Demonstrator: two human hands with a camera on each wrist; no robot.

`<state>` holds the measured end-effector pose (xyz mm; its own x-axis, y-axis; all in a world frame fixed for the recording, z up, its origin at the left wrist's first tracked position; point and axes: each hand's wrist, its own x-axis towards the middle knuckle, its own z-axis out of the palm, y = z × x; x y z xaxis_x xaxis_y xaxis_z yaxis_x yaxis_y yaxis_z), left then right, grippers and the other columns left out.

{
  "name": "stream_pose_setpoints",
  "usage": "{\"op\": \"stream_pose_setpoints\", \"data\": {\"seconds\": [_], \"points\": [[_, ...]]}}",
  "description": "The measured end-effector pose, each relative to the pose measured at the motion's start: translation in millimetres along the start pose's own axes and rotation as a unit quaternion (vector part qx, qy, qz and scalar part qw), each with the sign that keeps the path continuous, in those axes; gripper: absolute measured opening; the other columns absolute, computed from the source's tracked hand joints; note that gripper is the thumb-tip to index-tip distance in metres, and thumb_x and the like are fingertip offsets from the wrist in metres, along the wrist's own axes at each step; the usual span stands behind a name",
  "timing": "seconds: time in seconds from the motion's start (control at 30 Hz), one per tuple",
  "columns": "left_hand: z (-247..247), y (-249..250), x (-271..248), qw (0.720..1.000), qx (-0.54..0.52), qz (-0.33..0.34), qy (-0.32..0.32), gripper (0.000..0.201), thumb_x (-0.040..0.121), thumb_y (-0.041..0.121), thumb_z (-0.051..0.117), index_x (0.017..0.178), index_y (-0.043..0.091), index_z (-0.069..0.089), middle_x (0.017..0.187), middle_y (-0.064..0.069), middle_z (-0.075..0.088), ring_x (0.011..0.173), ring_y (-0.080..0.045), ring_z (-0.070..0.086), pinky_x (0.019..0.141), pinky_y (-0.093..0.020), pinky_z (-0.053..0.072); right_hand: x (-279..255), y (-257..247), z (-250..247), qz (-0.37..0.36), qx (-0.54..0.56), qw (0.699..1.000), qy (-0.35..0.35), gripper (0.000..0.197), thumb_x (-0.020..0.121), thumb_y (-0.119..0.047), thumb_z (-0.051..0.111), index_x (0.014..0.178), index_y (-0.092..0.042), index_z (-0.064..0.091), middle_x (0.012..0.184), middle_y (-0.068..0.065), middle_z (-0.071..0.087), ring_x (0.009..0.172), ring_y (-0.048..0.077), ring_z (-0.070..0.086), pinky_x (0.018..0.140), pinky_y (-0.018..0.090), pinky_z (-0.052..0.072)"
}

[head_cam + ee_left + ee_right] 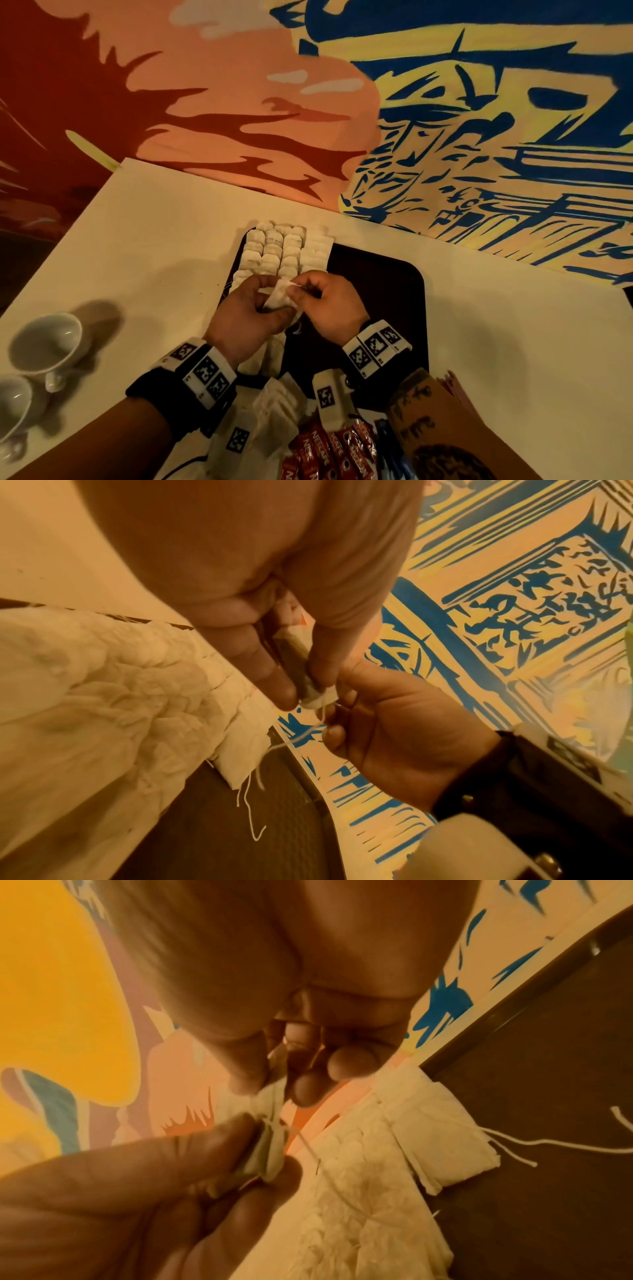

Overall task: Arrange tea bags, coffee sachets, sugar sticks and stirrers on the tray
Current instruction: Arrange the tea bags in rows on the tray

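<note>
Tea bag [279, 297] pinched between left hand [245, 317] and right hand [330, 308].

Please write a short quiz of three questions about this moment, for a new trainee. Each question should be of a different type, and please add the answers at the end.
1. True or false: the red coffee sachets already lie on the dark tray.
2. Multiple choice: the tea bag being handled is held by A) the left hand only, B) the right hand only, C) both hands.
3. Fill in: the rows of tea bags cover the tray's ____ side, as the person sees it.

Key: 1 false, they lie on the table near the person, off the tray. 2 C. 3 left.
</note>
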<state>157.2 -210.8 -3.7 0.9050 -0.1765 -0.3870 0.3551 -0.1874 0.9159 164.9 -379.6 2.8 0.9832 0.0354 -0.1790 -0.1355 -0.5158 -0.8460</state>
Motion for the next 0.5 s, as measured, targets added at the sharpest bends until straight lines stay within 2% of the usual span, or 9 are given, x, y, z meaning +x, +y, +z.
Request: {"op": "stream_pose_setpoints", "data": {"seconds": [0.07, 0.13, 0.23, 0.3, 0.37, 0.4, 0.5], "points": [[3.2, -1.6, -2.0, 1.0, 0.005, 0.006, -0.001, 0.044, 0.079, 0.013, 0.08, 0.114, 0.029, 0.06, 0.085, 0.003, 0.077, 0.075, -0.015, 0.074, 0.068, -0.034, 0.06, -5.7, 3.1, -3.9, 0.0, -0.004, 1.0, 0.003, 0.004, 0.091, -0.029, 0.071, 0.088, -0.032, 0.071, 0.075, -0.019, 0.067, 0.072, -0.006, 0.063, 0.07, 0.012, 0.047], [5.1, -0.8, -5.4, 1.0, 0.014, 0.013, -0.005, 0.042, 0.08, 0.012, 0.08, 0.113, 0.028, 0.061, 0.083, 0.005, 0.077, 0.073, -0.012, 0.073, 0.062, -0.026, 0.058, -13.4, 5.1, -5.7, -0.002, -0.017, 1.0, -0.008, 0.004, 0.09, -0.027, 0.071, 0.094, -0.027, 0.073, 0.08, -0.019, 0.068, 0.075, -0.007, 0.063, 0.072, 0.008, 0.046], [0.6, -0.4, -7.8, 1.0, -0.002, -0.017, 0.002, 0.028, 0.083, 0.017, 0.077, 0.107, 0.027, 0.067, 0.088, 0.001, 0.076, 0.08, -0.019, 0.073, 0.071, -0.035, 0.061, -18.3, 11.4, -16.2, 0.009, -0.028, 0.999, 0.037, 0.005, 0.092, -0.026, 0.069, 0.096, -0.026, 0.071, 0.086, -0.014, 0.069, 0.078, -0.002, 0.063, 0.071, 0.007, 0.045], [-11.6, -6.0, -7.9, 0.999, 0.019, -0.029, 0.029, 0.016, 0.089, 0.019, 0.071, 0.101, 0.029, 0.069, 0.089, 0.003, 0.075, 0.083, -0.021, 0.072, 0.077, -0.04, 0.06, -16.9, 19.7, -29.0, 0.024, -0.053, 0.997, 0.046, 0.005, 0.094, -0.028, 0.066, 0.098, -0.027, 0.069, 0.087, -0.013, 0.068, 0.076, -0.004, 0.061, 0.068, 0.004, 0.042], [-30.0, -17.2, -2.9, 0.991, 0.102, -0.024, 0.083, 0.01, 0.09, 0.023, 0.068, 0.096, 0.031, 0.07, 0.094, 0.007, 0.073, 0.086, -0.017, 0.069, 0.083, -0.041, 0.058, -15.1, 29.5, -39.7, 0.037, -0.101, 0.994, 0.024, 0.011, 0.095, -0.03, 0.064, 0.104, -0.026, 0.069, 0.091, -0.014, 0.067, 0.077, -0.005, 0.059, 0.068, 0.004, 0.04], [-39.6, -22.4, -0.9, 0.982, 0.152, -0.027, 0.11, 0.009, 0.09, 0.025, 0.066, 0.096, 0.031, 0.07, 0.099, 0.007, 0.072, 0.087, -0.016, 0.068, 0.085, -0.038, 0.055, -14.5, 34.5, -42.6, 0.043, -0.129, 0.991, 0.003, 0.013, 0.095, -0.031, 0.063, 0.106, -0.026, 0.069, 0.092, -0.013, 0.066, 0.079, -0.003, 0.059, 0.069, 0.005, 0.04], [-61.5, -37.8, 5.4, 0.95, 0.263, -0.067, 0.153, 0.021, 0.089, 0.032, 0.067, 0.109, 0.026, 0.067, 0.113, 0.0, 0.069, 0.095, -0.022, 0.065, 0.084, -0.032, 0.047, -13.6, 45.3, -40.9, 0.067, -0.17, 0.979, -0.094, 0.012, 0.095, -0.033, 0.062, 0.103, -0.026, 0.069, 0.092, -0.011, 0.068, 0.081, 0.003, 0.062, 0.073, 0.018, 0.048]]}}
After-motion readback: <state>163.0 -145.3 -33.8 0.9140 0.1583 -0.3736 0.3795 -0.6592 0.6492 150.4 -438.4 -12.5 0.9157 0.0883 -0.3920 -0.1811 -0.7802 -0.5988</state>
